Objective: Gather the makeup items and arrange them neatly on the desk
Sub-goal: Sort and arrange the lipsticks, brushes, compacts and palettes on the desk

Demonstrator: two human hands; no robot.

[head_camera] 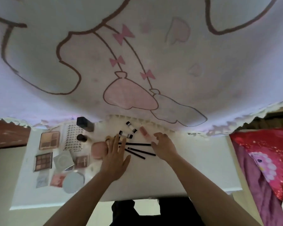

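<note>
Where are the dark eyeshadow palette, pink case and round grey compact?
dark eyeshadow palette (43, 161): head view, middle pan.
pink case (98, 150): head view, lid centre.
round grey compact (73, 182): head view, lid centre.

On the surface (186, 173), palettes (49, 140) grouped at left, round compact (73, 180) before them. At centre lie pencils (137, 150), tubes (126, 135) just behind. The left hand (116, 159) rests over the pencils' left ends; right hand (163, 145) at their right ends
</note>
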